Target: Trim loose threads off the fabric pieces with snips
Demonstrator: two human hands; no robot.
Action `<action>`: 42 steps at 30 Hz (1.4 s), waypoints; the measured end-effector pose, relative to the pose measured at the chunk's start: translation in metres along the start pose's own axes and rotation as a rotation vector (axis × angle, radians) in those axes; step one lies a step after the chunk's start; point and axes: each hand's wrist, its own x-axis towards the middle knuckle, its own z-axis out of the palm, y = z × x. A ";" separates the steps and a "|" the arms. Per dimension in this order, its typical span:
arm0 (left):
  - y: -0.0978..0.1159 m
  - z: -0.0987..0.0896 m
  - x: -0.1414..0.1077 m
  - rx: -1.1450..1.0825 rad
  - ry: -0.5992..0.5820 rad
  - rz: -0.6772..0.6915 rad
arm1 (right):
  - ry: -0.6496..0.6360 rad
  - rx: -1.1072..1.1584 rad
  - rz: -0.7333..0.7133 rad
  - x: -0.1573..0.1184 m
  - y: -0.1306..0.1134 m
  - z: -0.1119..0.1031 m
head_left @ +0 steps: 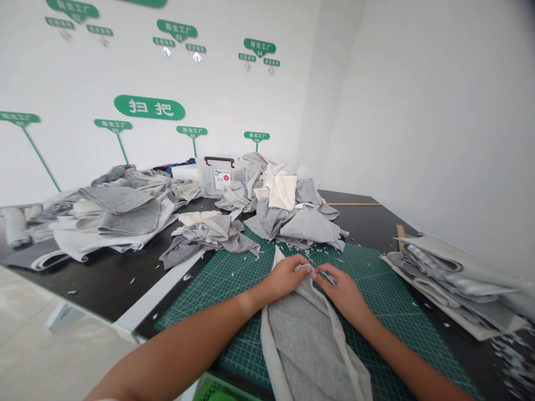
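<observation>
While the left hand [287, 275] pinches one cloth [311, 342], the right [343, 292] holds one tool [328, 278].

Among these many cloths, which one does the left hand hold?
The long grey cloth on the green mat, reaching from the left hand to the picture's bottom edge; the others are piled.

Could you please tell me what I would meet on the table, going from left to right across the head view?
The large spread pile of gray and white cloth → the small cloth heap → the left hand → the right hand → the folded cloth stack.
</observation>
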 end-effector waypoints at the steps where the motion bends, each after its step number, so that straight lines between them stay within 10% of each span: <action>1: 0.000 0.000 0.000 -0.003 -0.002 0.001 | 0.000 -0.004 -0.002 0.000 0.001 0.000; 42: 0.009 -0.001 0.002 -0.460 0.034 -0.184 | -0.056 -0.103 0.040 -0.013 -0.022 -0.005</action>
